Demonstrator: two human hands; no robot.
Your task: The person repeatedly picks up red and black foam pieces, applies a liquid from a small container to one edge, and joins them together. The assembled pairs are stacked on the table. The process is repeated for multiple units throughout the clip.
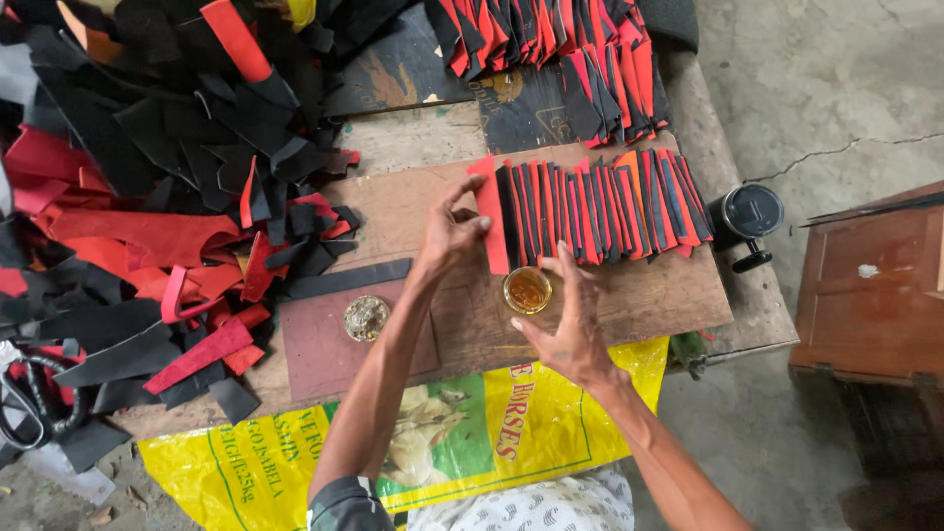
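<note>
A row of overlapping red and black leather strips [600, 206] lies fanned along a brown board [649, 295]. My left hand [447, 236] pinches the red strip [490, 216] at the row's left end, fingers on its edge. My right hand [570, 329] hovers with spread fingers just right of a small round tin of amber glue [527, 290], fingertips near the lower ends of the strips. It holds nothing.
A big heap of black and red leather scraps [147, 197] fills the left. More fanned strips [560, 59] lie at the back. A round metal lid [366, 318] sits on a dark mat. A yellow sack [295, 452] hangs over the front edge. A black flask [749, 214] and a wooden box [870, 285] stand at the right.
</note>
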